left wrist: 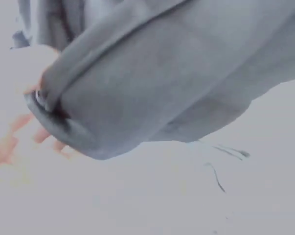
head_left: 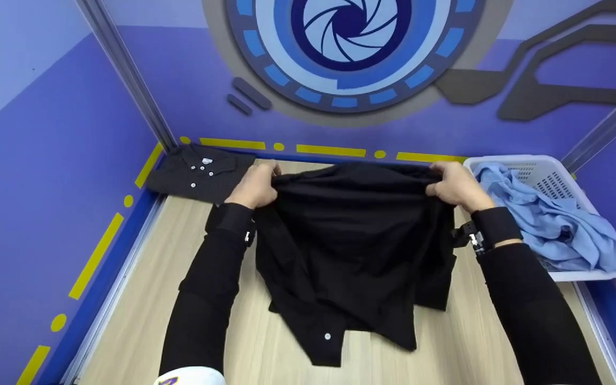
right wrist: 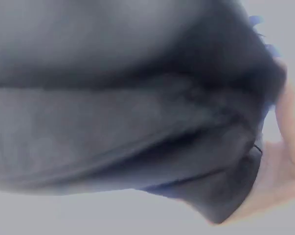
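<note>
A black shirt [head_left: 351,240] is stretched between both hands in the head view, its far edge raised and its lower part spread toward the near side. My left hand [head_left: 257,186] grips its upper left corner, and my right hand [head_left: 457,184] pinches the upper right corner. A white button shows on a cuff near the bottom. In the left wrist view the fabric [left wrist: 152,78] looks grey and overexposed, with fingertips beneath its edge. Dark cloth [right wrist: 137,122] fills most of the right wrist view, with part of the hand at the right edge.
A folded dark shirt [head_left: 195,176] with pale buttons lies in the far left corner. At the right stands a white plastic basket [head_left: 522,159] with a crumpled light blue garment [head_left: 554,219] in it. Purple walls [head_left: 142,64] border the wooden tabletop [head_left: 179,224].
</note>
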{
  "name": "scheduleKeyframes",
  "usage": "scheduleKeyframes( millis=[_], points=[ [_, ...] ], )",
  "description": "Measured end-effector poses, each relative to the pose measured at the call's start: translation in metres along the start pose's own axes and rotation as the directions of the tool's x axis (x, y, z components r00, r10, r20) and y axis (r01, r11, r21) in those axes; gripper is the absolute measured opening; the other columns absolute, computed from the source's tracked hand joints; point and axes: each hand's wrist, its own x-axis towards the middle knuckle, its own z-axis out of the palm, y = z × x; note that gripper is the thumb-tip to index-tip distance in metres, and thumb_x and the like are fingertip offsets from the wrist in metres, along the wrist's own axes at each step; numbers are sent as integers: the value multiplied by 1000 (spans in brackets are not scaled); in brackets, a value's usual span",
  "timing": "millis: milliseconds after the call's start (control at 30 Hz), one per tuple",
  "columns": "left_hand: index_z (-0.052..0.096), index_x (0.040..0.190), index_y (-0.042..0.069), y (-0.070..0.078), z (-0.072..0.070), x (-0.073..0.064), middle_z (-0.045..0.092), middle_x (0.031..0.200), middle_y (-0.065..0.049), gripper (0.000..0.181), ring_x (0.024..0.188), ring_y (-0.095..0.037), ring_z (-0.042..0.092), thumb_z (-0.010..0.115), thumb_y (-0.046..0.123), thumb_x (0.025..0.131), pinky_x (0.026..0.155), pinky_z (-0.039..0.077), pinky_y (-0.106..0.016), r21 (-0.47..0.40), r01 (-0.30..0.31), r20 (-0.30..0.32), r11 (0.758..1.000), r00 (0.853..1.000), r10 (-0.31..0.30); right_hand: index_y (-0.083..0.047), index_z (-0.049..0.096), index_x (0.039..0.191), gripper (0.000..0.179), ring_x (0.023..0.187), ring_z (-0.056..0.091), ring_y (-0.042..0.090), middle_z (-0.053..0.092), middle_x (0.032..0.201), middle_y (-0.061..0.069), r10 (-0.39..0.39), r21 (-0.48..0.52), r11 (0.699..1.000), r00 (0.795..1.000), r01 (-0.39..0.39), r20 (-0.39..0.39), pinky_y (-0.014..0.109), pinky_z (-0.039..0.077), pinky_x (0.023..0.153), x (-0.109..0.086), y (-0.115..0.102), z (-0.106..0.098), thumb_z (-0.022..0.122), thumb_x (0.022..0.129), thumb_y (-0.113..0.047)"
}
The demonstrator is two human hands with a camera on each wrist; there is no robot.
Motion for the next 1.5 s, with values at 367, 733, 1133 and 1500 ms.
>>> scheduleKeyframes(
  millis=[367,733,1133,1500],
  points=[
    [60,99,1,-3,13,9,71,106,-27,12,96,-44,72,58,11,93,80,59,-53,-126,233,-230,964,939,-257,4,72,109,34,104,59,59,68,110,33,-33,-219,975,965,-26,-261,64,47,87,5,13,12,80,84,-19],
    [48,144,-1,0,35,17,50,148,-22,48,136,-36,50,58,15,99,114,39,-44,-374,35,-191,927,975,-114,12,60,133,47,130,50,55,54,140,37,-191,-103,981,924,166,-330,61,39,110,15,19,38,60,87,4],
    [71,123,10,5,176,-53,64,121,-12,67,114,-31,61,95,42,69,97,51,-48,239,-335,351,911,905,241,-1,77,110,34,100,68,36,71,114,19,-335,-112,913,878,392,343,49,55,89,-15,52,148,79,76,-3],
    [53,152,25,11,208,-76,46,150,-14,104,129,-37,52,98,50,62,95,56,-47,512,-281,376,811,923,82,-10,63,142,70,144,39,46,42,158,20,-139,-184,933,783,308,606,58,37,115,-43,53,187,84,75,-7]
  ],
)
